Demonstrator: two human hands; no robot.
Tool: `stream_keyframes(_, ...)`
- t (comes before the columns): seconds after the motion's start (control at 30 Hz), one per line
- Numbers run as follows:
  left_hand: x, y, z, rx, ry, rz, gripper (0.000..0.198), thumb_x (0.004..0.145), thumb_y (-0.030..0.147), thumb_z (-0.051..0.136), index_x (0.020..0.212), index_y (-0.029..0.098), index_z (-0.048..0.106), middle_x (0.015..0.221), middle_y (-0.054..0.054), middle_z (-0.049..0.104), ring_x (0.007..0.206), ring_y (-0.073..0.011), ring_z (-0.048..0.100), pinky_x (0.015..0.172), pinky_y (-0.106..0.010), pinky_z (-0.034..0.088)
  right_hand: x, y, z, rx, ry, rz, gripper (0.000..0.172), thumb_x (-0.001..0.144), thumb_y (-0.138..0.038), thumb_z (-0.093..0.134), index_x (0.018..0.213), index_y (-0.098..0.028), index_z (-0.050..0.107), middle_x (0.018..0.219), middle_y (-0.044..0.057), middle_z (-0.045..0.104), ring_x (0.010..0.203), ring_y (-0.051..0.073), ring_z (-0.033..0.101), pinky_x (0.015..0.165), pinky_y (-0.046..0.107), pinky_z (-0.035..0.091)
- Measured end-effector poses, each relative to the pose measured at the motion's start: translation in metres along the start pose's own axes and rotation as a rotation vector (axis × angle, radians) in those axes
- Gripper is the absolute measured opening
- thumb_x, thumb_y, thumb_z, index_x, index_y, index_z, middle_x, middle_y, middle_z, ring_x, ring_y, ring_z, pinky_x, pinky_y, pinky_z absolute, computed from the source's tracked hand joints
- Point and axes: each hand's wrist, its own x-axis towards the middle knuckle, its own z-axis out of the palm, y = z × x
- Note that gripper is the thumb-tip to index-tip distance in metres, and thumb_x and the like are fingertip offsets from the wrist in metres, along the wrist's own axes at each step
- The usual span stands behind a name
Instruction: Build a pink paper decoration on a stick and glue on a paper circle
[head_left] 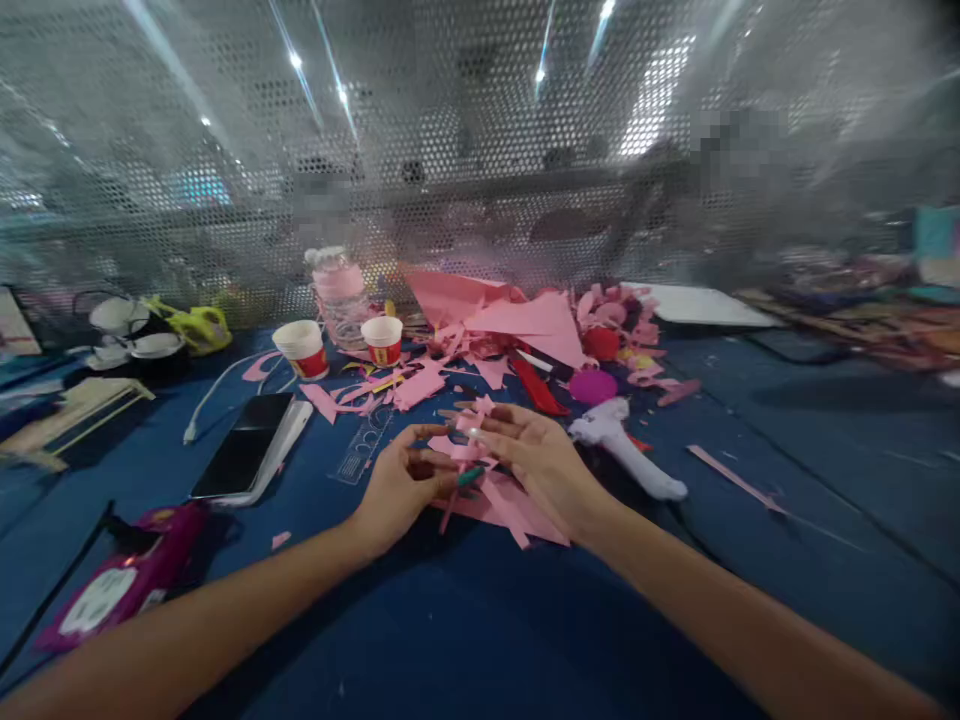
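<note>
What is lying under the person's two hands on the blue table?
Under the left hand and right hand lies a heap of pink paper scraps, with a small teal object between the hands. What the palms cover is hidden.

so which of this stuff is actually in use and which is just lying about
In use: left hand, right hand, pink paper pieces under them, small teal-tipped tool.

Lying about: phone, paper cups, water bottle, white glue gun, clear stencil ruler.

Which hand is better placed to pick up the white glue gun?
Right. The right hand lies just beside the white glue gun; the left hand is farther off, fingers on pink paper scraps.
</note>
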Motion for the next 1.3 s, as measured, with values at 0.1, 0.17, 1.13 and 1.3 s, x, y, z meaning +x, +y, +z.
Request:
stream_keyframes(0.1, 0.002, -0.001, -0.001, 0.014, 0.005, 0.024, 0.047, 0.057, 0.013, 0.076, 0.097, 0.016, 0.05, 0.065, 0.003, 0.067, 0.06, -0.0169, 0.068, 0.056, -0.027, 0.057, 0.0, -0.004, 0.004, 0.03, 0.03, 0.014, 0.039, 0.053, -0.016, 0.078, 0.086, -0.016, 0.058, 0.08, 0.001, 0.068, 0.065, 0.011, 0.064, 0.054, 0.02, 0.048)
stream_keyframes(0.17, 0.003, -0.002, -0.002, 0.02, 0.008, 0.034, 0.047, 0.058, 0.012, 0.075, 0.097, 0.016, 0.05, 0.066, 0.003, 0.068, 0.061, -0.0171, 0.069, 0.056, -0.027, 0.057, 0.001, -0.005, 0.006, 0.04, 0.049, 0.024, 0.038, 0.052, -0.015, 0.078, 0.085, -0.017, 0.06, 0.08, 0.0, 0.068, 0.065, 0.011, 0.064, 0.055, 0.02, 0.047)
stream_keyframes(1.13, 0.009, -0.006, -0.006, -0.045, 0.186, 0.141, 0.052, 0.055, 0.013, 0.076, 0.097, 0.019, 0.045, 0.063, 0.006, 0.065, 0.064, -0.0202, 0.069, 0.068, -0.037, 0.056, 0.002, 0.007, 0.001, -0.164, -0.065, 0.015, 0.032, 0.06, -0.021, 0.072, 0.092, -0.018, 0.065, 0.076, 0.001, 0.07, 0.071, 0.01, 0.063, 0.062, 0.021, 0.046)
stream_keyframes(1.3, 0.008, -0.005, -0.007, -0.033, 0.191, 0.143, 0.053, 0.056, 0.013, 0.076, 0.097, 0.019, 0.044, 0.062, 0.006, 0.065, 0.063, -0.0206, 0.069, 0.068, -0.037, 0.056, 0.005, 0.01, 0.0, -0.108, -0.107, -0.015, 0.035, 0.062, -0.019, 0.073, 0.095, -0.018, 0.062, 0.082, 0.002, 0.07, 0.076, 0.012, 0.065, 0.073, 0.026, 0.05)
